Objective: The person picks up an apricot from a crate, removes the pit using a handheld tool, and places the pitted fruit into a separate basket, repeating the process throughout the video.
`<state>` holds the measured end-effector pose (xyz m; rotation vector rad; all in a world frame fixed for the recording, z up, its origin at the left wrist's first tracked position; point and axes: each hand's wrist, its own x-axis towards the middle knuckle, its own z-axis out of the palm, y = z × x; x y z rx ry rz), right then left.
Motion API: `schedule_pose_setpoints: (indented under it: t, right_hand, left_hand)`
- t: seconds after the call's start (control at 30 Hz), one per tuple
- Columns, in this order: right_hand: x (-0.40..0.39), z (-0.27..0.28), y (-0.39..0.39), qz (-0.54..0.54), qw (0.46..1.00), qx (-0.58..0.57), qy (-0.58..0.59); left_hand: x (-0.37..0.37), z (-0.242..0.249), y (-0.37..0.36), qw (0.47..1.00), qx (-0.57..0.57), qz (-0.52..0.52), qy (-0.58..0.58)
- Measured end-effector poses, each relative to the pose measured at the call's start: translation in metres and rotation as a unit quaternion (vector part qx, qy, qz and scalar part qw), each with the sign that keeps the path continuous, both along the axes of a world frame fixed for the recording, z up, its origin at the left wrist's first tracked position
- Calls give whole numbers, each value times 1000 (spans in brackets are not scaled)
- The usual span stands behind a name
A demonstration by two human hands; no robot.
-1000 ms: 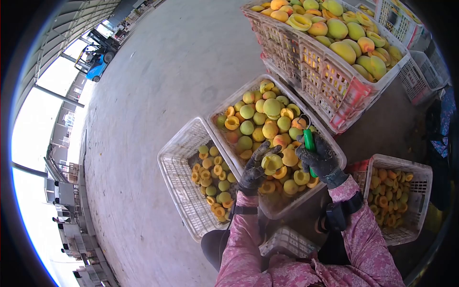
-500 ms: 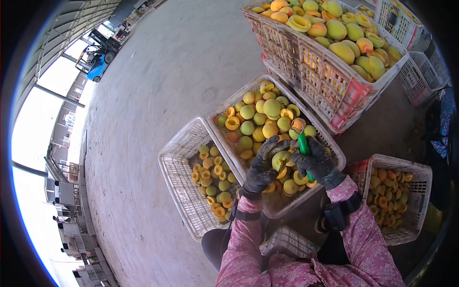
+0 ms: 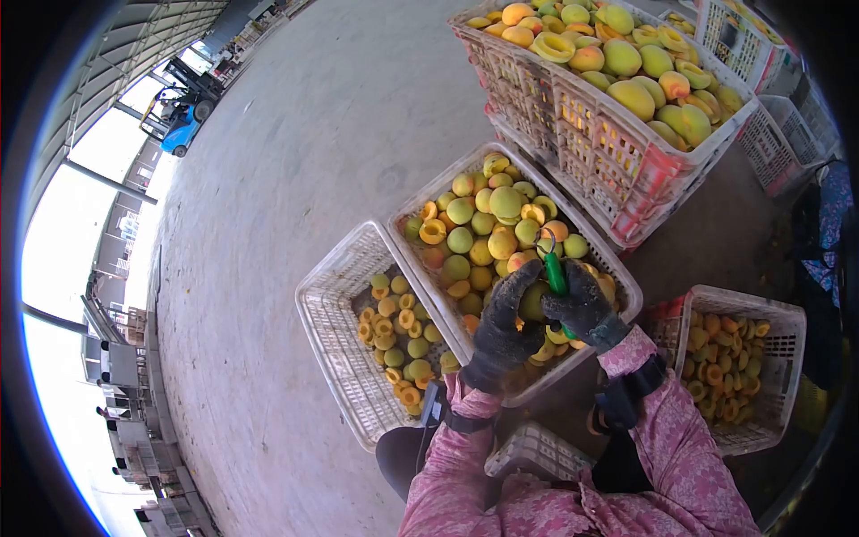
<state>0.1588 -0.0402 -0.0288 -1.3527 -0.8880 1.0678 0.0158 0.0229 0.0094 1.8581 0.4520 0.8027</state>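
Observation:
My left hand (image 3: 507,329), in a dark dirty glove, is closed round a yellow-green peach (image 3: 533,302), mostly hidden by the fingers. In my right hand (image 3: 586,309), gloved too, is a pitting tool with a green handle (image 3: 556,274) and a curved metal loop (image 3: 546,240) that points away from me. The thumb and fingers of that hand press close against the peach. Both hands are above the near end of a pale plastic crate (image 3: 507,398) of whole and halved peaches (image 3: 506,202).
Left of it stands a white crate (image 3: 324,309) partly filled with peach halves. Another crate (image 3: 787,358) of halves is at the right. Stacked crates (image 3: 617,161) heaped with peaches rise at the back right. A blue forklift (image 3: 182,130) is far off on the concrete floor (image 3: 295,179).
My left hand has turned over the peach, covering more of it. The pitting tool has shifted slightly left, and both hands are closer together.

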Motion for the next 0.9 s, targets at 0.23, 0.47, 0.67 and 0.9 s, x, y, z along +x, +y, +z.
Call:
schedule_pose_setpoints:
  t: [0.23,0.47,0.67,0.9]
  right_hand:
    - [-3,24,-2,-20,994,27,106]
    - [6,49,-5,-39,973,26,228]
    - [16,41,-6,-29,990,14,135]
    - [16,36,-4,-97,995,6,7]
  left_hand:
    - [1,-4,-3,995,-68,-13,-77]
    - [-48,-4,26,963,-158,78,-202]
    - [-108,-4,39,760,81,502,406]
    - [-14,-140,15,920,-29,212,329]
